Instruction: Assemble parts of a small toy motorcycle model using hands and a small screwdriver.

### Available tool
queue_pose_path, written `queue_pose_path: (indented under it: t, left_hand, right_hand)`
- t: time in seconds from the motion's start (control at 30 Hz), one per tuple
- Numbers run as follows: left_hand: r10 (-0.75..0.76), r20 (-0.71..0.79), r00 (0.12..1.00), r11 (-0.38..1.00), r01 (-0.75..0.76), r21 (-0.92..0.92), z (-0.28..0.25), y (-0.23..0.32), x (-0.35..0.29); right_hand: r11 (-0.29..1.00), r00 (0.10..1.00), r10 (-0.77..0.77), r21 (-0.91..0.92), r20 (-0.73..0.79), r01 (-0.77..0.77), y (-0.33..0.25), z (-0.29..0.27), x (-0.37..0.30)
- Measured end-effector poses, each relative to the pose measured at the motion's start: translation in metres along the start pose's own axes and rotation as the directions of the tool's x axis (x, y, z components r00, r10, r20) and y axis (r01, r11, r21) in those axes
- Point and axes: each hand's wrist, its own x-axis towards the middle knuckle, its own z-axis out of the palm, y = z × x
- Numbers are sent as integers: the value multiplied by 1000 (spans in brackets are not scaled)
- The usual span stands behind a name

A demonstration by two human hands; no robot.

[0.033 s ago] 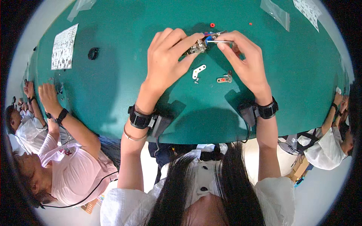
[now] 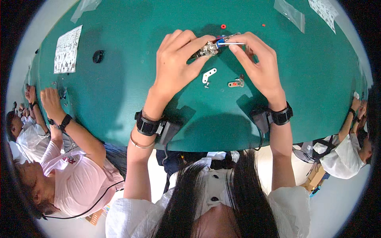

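Observation:
My left hand (image 2: 174, 59) pinches a small metal model (image 2: 208, 49) with blue and red parts between thumb and fingers, above the table. From the other side, my right hand (image 2: 258, 59) grips a thin silver rod-shaped tool (image 2: 231, 43), its tip against the blue part; its far end is hidden by my fingers, so I cannot tell its exact kind. Closer to me lie a white bent bracket (image 2: 210, 75) with holes, small screws (image 2: 206, 85) beside it, and a grey metal bracket (image 2: 235, 84) with a red piece on it. A red ring (image 2: 223, 26) lies beyond the model.
On the green table (image 2: 127, 83) are a printed sheet (image 2: 68, 49), a black ring (image 2: 97, 56) and a clear plastic bag (image 2: 290, 16). A tiny red piece (image 2: 263, 25) lies at the far right. A co-worker in pink (image 2: 81, 178) sits to my left; other people are at both sides.
The metal model has tilted very slightly in my left hand. Both hands stay in practically the same place.

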Motion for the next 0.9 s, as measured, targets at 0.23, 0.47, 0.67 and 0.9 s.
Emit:
queue_pose_path:
  t: [0.23, 0.47, 0.67, 0.9]
  left_hand:
    - [-304, 247, 920, 803, 387, -452, -4, 10, 5]
    - [-285, 364, 887, 691, 453, -563, -2, 5, 3]
    - [-268, 321, 908, 724, 410, -555, 1, 7, 3]
    - [-190, 112, 975, 932, 215, -291, 6, 10, 1]
  right_hand:
    - [997, 999, -28, 76, 38, 25, 4, -5, -2]
    - [898, 941, -340, -301, -10, 321, 6, -9, 4]
    - [881, 948, -317, -370, 1, 295, 5, -8, 2]
    - [985, 989, -80, -164, -126, 59, 5, 5, -2]
